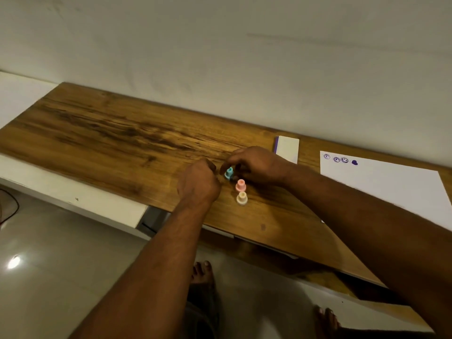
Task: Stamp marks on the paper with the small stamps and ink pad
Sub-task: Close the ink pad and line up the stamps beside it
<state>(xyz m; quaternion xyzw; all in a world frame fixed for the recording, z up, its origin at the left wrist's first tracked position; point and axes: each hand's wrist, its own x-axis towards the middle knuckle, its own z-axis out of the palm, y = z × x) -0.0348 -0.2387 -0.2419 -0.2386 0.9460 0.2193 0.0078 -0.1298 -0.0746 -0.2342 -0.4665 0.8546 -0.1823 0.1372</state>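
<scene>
Three small stamps stand in a row on the wooden table [110,133]: a blue stamp [229,172], a pink stamp [241,185] and a cream stamp [242,198]. My right hand [259,165] pinches the blue stamp at its top. My left hand [199,183] is curled into a fist just left of the stamps, and I cannot tell if it holds anything. The white paper [391,187] lies to the right with several purple marks [341,159] along its top edge. The white ink pad [287,148], lid shut, sits behind my right hand.
A white wall runs behind the table. The table's front edge slants from left to lower right, with a white shelf [73,199] below at the left. My bare feet [204,275] stand on the glossy floor.
</scene>
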